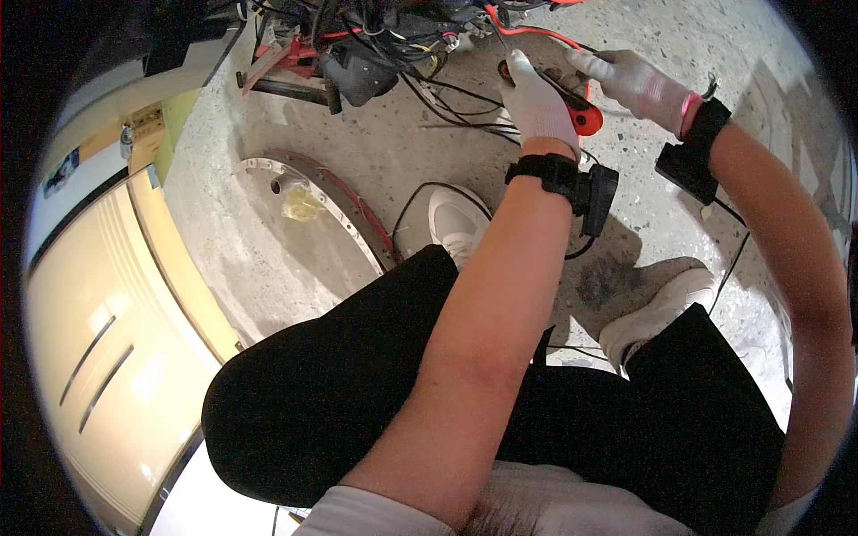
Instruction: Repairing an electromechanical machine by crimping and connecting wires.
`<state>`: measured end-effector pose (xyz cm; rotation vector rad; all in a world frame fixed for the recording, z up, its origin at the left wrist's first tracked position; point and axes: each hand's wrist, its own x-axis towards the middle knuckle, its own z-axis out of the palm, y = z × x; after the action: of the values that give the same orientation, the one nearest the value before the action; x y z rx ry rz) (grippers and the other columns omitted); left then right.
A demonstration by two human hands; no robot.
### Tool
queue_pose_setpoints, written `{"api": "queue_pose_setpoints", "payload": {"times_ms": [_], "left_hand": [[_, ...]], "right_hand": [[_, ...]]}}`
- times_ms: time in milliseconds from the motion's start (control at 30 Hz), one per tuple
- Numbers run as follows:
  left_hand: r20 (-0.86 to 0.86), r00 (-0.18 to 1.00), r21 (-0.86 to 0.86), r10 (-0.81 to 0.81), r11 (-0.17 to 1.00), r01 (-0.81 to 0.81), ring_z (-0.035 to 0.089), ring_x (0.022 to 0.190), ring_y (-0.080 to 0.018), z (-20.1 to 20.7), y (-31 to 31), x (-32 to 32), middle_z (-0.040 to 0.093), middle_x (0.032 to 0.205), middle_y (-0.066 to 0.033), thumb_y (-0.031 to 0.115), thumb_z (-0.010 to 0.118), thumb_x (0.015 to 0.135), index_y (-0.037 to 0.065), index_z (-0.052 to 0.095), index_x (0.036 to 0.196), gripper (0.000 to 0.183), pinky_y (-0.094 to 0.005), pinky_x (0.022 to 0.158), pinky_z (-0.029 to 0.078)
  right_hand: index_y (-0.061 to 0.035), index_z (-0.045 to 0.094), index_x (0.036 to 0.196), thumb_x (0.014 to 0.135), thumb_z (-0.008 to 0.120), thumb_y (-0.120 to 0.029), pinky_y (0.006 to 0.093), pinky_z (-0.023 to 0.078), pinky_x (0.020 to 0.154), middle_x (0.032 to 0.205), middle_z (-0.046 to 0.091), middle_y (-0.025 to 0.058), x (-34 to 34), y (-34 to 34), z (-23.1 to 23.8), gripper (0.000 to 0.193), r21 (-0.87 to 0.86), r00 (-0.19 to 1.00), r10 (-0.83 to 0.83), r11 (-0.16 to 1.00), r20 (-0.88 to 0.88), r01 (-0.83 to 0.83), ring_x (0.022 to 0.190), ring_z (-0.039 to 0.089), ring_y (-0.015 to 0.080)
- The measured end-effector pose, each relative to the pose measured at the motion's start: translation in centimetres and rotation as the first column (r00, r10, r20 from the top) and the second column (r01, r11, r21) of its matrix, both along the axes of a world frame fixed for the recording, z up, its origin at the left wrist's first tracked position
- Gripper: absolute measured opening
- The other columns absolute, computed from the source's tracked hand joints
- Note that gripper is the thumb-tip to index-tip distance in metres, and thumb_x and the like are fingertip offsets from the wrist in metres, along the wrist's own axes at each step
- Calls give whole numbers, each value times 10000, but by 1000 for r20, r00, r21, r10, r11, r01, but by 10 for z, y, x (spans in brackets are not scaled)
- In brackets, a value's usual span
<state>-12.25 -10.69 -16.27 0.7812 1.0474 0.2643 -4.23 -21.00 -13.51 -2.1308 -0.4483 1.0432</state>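
Note:
My left hand [540, 105], in a white knit glove, is closed around a red-and-black hand tool [586, 120]. Its rounded red end, with a hole, sticks out to the right of the palm; the working end is hidden. Close by on the right, my right hand [645, 87], also gloved, has its fingers pressed together at a red cable [536, 30] with a black stretch. That cable curves in from the top edge, and the fingers partly cover it. Beyond my left hand sits a tangle of wires [380, 40] on a dark machine part.
On the speckled floor [268, 241] at left lies a curved metal strip [326, 205] with a yellowish clear wad [302, 205] beside it. Loose black cables [460, 116] trail toward my shoes [451, 219]. A cream panelled cabinet [116, 330] stands far left. A black strap device [563, 183] circles my left wrist.

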Motion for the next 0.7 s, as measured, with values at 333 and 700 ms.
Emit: {"api": "queue_pose_setpoints", "payload": {"times_ms": [333, 700], "left_hand": [[-25, 999, 78, 38, 996, -36, 561, 911, -244, 19, 1, 6, 517, 1124, -167, 463, 397, 908, -14, 370, 1268, 598, -353, 775, 468], [72, 992, -106, 104, 990, -96, 550, 943, -254, 2, 6, 9, 500, 1148, -155, 455, 391, 906, 12, 358, 1285, 583, -367, 791, 477]], "right_hand": [[7, 625, 1009, 767, 481, -689, 338, 455, 552, 746, 565, 99, 6, -4, 3, 751, -146, 990, -4, 989, -141, -16, 647, 539, 170], [-21, 637, 988, 748, 532, -659, 323, 423, 484, 699, 541, 62, 10, -12, -23, 690, -136, 991, -64, 990, -120, 48, 558, 493, 136]]}}
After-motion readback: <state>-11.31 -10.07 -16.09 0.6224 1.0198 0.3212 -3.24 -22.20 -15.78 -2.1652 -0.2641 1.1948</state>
